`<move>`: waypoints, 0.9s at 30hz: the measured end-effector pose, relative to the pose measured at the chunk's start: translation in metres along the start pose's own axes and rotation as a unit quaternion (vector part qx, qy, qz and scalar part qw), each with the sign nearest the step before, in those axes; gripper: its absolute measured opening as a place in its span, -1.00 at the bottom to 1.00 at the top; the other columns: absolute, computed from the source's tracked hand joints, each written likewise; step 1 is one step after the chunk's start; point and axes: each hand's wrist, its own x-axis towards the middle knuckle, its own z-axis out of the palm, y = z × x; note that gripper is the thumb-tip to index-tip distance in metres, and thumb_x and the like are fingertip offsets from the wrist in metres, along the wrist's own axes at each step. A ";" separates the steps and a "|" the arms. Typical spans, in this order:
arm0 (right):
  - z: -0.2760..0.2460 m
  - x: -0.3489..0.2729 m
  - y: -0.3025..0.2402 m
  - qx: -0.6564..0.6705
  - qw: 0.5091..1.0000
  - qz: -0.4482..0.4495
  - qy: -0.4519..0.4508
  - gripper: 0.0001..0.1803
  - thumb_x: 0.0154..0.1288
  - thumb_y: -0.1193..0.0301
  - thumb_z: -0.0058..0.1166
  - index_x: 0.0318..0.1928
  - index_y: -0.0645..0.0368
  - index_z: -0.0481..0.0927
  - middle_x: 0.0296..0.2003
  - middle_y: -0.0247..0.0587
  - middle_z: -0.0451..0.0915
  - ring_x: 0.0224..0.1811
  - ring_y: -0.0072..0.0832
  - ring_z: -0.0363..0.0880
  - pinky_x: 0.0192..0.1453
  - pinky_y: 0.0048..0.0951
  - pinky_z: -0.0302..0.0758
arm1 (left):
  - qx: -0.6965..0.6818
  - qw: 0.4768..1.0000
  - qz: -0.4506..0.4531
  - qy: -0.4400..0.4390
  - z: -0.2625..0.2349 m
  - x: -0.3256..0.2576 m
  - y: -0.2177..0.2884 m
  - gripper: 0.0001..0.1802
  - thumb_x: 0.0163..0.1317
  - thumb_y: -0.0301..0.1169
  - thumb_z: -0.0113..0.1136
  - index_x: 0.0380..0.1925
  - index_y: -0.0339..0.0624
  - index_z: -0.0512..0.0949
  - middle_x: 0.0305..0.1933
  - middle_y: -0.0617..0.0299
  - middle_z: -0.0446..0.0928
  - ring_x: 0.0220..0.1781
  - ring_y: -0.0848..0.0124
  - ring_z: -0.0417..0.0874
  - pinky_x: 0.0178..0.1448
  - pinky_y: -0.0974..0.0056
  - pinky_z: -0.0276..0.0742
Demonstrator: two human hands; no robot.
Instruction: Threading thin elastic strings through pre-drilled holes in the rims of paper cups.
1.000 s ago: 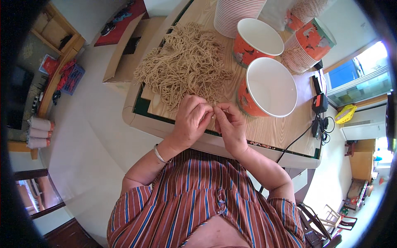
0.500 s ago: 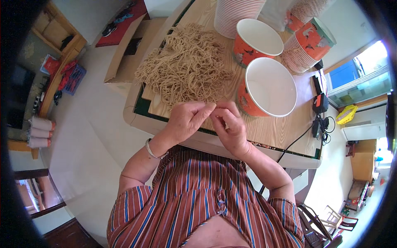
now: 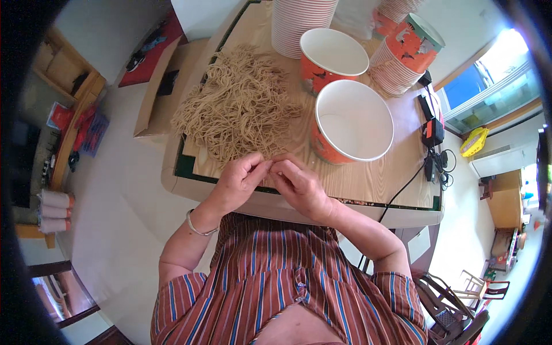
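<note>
At far left, three pale spools [image 3: 56,211] with orange ends, one above another. Farther in, a red mat [image 3: 164,46] with shoes [image 3: 135,61] on it, then an open cardboard box [image 3: 154,98] just beside the table [image 3: 374,184].

On the left half of the table, a loose, tangled heap of tan strands [image 3: 238,103], spread almost to the near edge. At the near side of the heap, the left hand [image 3: 236,181], silver bangle [image 3: 191,222] on the wrist, fingers curled, thumb and forefinger closed in a pinch. Meeting it at the fingertips, the right hand [image 3: 302,187], likewise curled and pinching. Cannot tell whether gripping a strand or nothing: contact spot hidden by the fingers.

Behind, a tall white stack [image 3: 302,29] with fine reddish bands. Right of it, a far tub [image 3: 334,54], orange outside, white inside; just in front, a near tub [image 3: 353,123] of the same kind. Next, a nested orange stack [image 3: 405,52]. At the right edge, a black cable [image 3: 397,198] and an adapter [image 3: 432,133]. Beyond, a yellow bundle [image 3: 474,142] below the window [image 3: 486,86].
</note>
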 end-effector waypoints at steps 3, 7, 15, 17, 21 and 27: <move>-0.001 -0.001 0.005 -0.013 1.000 0.008 -0.017 -0.89 0.26 0.64 0.14 -0.22 0.29 0.50 -0.18 -0.06 0.57 -0.24 -0.27 0.60 -0.22 -0.40 0.53 | -0.030 0.999 -0.026 -0.028 -0.004 0.000 0.002 -0.77 0.44 -0.38 0.10 -0.39 -0.28 0.48 -0.54 0.38 0.40 -0.44 0.64 0.34 -0.38 0.40 0.34; -0.003 -0.001 0.009 0.005 0.998 0.050 -0.038 -0.90 0.32 0.61 0.11 -0.20 0.26 0.47 -0.28 -0.10 0.57 -0.31 -0.37 0.58 -0.27 -0.41 0.51 | -0.072 0.996 -0.035 -0.044 -0.005 0.000 -0.002 -0.81 0.45 -0.41 0.08 -0.34 -0.28 0.51 -0.47 0.41 0.44 -0.38 0.64 0.41 -0.30 0.43 0.39; -0.007 0.001 0.004 0.048 0.991 0.114 -0.046 -0.92 0.36 0.55 0.10 -0.17 0.24 0.49 -0.43 -0.22 0.52 -0.43 -0.54 0.51 -0.35 -0.47 0.46 | -0.119 0.987 -0.076 -0.080 -0.020 -0.001 0.010 -0.89 0.37 -0.49 0.18 -0.25 -0.31 0.63 -0.37 0.40 0.55 -0.28 0.65 0.53 -0.16 0.49 0.47; -0.010 0.001 0.003 0.052 0.991 0.110 -0.054 -0.91 0.36 0.55 0.11 -0.17 0.24 0.49 -0.43 -0.22 0.52 -0.43 -0.54 0.50 -0.36 -0.48 0.45 | -0.109 0.986 -0.094 -0.087 -0.023 -0.003 0.008 -0.91 0.34 -0.50 0.21 -0.28 -0.30 0.64 -0.36 0.39 0.56 -0.27 0.65 0.53 -0.16 0.49 0.46; -0.020 0.002 -0.007 0.050 0.992 0.090 -0.076 -0.87 0.30 0.57 0.16 -0.16 0.24 0.51 -0.42 -0.17 0.52 -0.42 -0.44 0.55 -0.35 -0.41 0.49 | -0.077 0.991 -0.064 -0.093 -0.022 -0.005 0.010 -0.97 0.25 -0.55 0.28 -0.34 -0.28 0.65 -0.36 0.37 0.58 -0.26 0.63 0.55 -0.17 0.47 0.46; -0.039 0.003 -0.029 0.004 0.998 -0.003 -0.063 -0.85 0.21 0.62 0.17 -0.20 0.25 0.53 -0.41 -0.13 0.52 -0.40 -0.23 0.59 -0.34 -0.31 0.52 | 0.001 0.992 0.077 -0.097 -0.019 -0.006 0.040 -0.94 0.18 -0.62 0.29 -0.35 -0.28 0.65 -0.37 0.26 0.60 -0.28 0.50 0.60 -0.16 0.40 0.49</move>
